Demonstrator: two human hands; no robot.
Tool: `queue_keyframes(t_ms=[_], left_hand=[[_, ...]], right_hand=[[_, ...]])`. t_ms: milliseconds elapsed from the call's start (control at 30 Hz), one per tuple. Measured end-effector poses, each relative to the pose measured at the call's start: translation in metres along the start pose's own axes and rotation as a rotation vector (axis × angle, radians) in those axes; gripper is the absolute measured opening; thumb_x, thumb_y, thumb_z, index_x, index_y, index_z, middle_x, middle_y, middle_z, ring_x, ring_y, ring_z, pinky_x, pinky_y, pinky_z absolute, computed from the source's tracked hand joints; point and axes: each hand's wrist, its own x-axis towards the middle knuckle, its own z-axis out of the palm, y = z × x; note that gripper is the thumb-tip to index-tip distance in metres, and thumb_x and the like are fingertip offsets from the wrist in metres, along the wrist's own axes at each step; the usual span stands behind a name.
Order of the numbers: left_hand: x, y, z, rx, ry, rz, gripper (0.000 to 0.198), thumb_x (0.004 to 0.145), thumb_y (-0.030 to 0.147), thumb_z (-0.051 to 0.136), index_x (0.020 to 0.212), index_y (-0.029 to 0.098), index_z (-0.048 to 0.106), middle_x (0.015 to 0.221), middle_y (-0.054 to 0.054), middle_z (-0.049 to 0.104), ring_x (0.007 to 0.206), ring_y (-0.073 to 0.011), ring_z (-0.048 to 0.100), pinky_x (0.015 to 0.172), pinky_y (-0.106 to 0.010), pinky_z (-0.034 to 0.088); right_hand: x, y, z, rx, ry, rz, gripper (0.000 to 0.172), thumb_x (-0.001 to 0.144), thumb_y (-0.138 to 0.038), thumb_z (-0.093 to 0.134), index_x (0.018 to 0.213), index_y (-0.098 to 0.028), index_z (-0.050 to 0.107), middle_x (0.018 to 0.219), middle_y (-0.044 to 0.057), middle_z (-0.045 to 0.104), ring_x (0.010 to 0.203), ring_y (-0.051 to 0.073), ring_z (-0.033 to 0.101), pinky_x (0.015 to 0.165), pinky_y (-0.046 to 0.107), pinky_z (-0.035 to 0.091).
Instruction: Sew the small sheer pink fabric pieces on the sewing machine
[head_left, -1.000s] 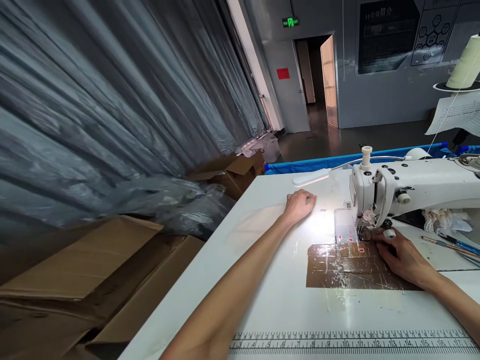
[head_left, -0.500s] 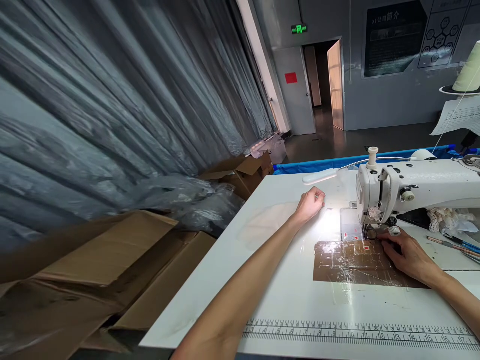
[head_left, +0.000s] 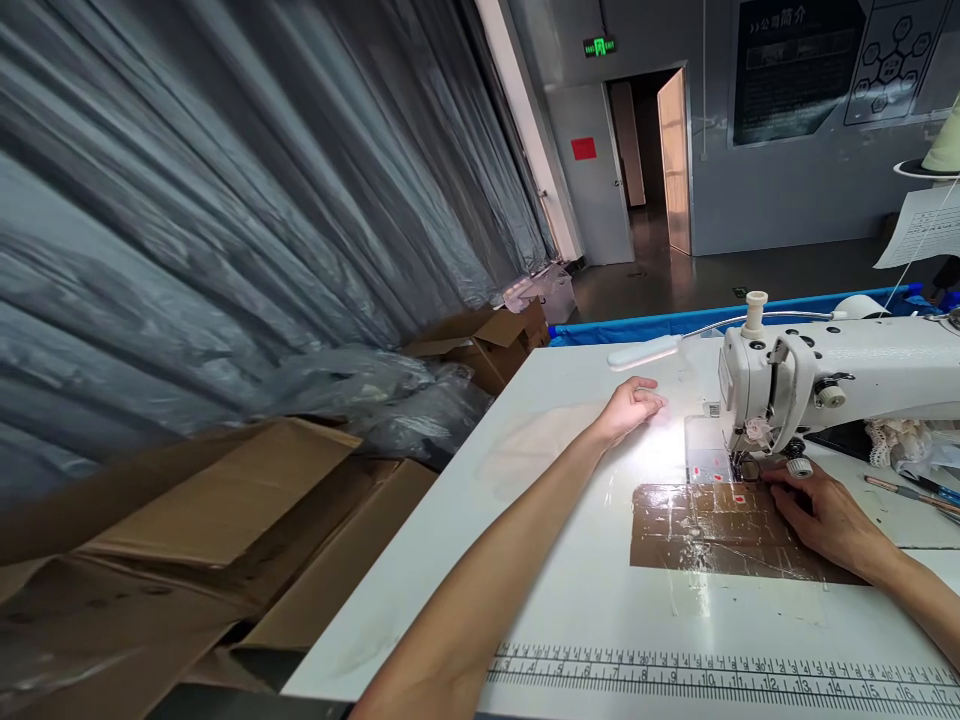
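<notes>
My left hand [head_left: 631, 410] is over the tabletop, left of the bright lamp spot. Its fingers are loosely apart, and no held thing shows in it. Beside the needle area of a white sewing machine [head_left: 847, 375], my right hand [head_left: 829, 515] is curled, its fingertips close to the presser foot [head_left: 739, 465]. What those fingers pinch is too small to make out. Under the right hand a brown, tape-covered patch [head_left: 697, 530] lies flat on the table. Small red marks [head_left: 718, 478] show near the needle plate.
A white table [head_left: 570, 560] bears a printed ruler scale [head_left: 712, 675] along its front edge. Behind the right hand lie lace trim [head_left: 896, 445] and pen-like tools [head_left: 911, 492]. A white lamp [head_left: 645, 353] is at the back. Cardboard boxes [head_left: 225, 500] and clear plastic [head_left: 405, 400] fill the left.
My left hand has moved slightly to the right and its curled fingers have loosened apart. My right hand stays by the presser foot. The view has shifted slightly.
</notes>
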Motion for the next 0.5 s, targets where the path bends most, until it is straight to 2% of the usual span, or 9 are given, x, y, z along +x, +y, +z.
queue_keyframes(t_ms=[133,233,367,500], left_hand=[[-0.001,-0.003,-0.003,0.019,0.02,0.024,0.046,0.075,0.013,0.072,0.117,0.014,0.055,0.107,-0.015,0.071,0.082,-0.0176,0.071,0.071,-0.03,0.057],[-0.008,-0.006,-0.023,0.108,0.09,0.064,0.044,0.076,0.021,0.073,0.118,0.016,0.06,0.12,-0.013,0.067,0.097,-0.0202,0.069,0.087,-0.034,0.056],[-0.029,-0.023,-0.078,0.306,0.249,0.064,0.026,0.08,0.032,0.066,0.102,0.019,0.071,0.123,-0.01,0.065,0.116,-0.0263,0.061,0.108,-0.039,0.045],[-0.058,-0.052,-0.134,0.497,0.421,-0.033,0.028,0.079,0.036,0.063,0.094,0.015,0.074,0.119,-0.014,0.067,0.119,-0.0322,0.059,0.112,-0.044,0.039]], right_hand=[[0.0,-0.001,-0.001,0.015,-0.017,0.016,0.035,0.09,-0.034,0.04,0.077,-0.022,0.069,0.101,0.012,0.068,0.078,0.025,0.068,0.07,0.039,0.056],[-0.001,-0.002,-0.002,0.03,-0.037,0.012,0.036,0.09,-0.035,0.038,0.084,-0.022,0.071,0.106,0.012,0.069,0.078,0.025,0.068,0.07,0.04,0.056],[-0.002,0.0,0.0,0.012,-0.025,-0.006,0.041,0.09,-0.039,0.036,0.091,-0.021,0.073,0.101,0.013,0.071,0.072,0.026,0.069,0.066,0.04,0.056],[-0.001,0.002,0.003,-0.01,0.036,-0.015,0.043,0.087,-0.044,0.036,0.087,-0.024,0.074,0.098,0.011,0.073,0.075,0.027,0.072,0.066,0.039,0.059]])
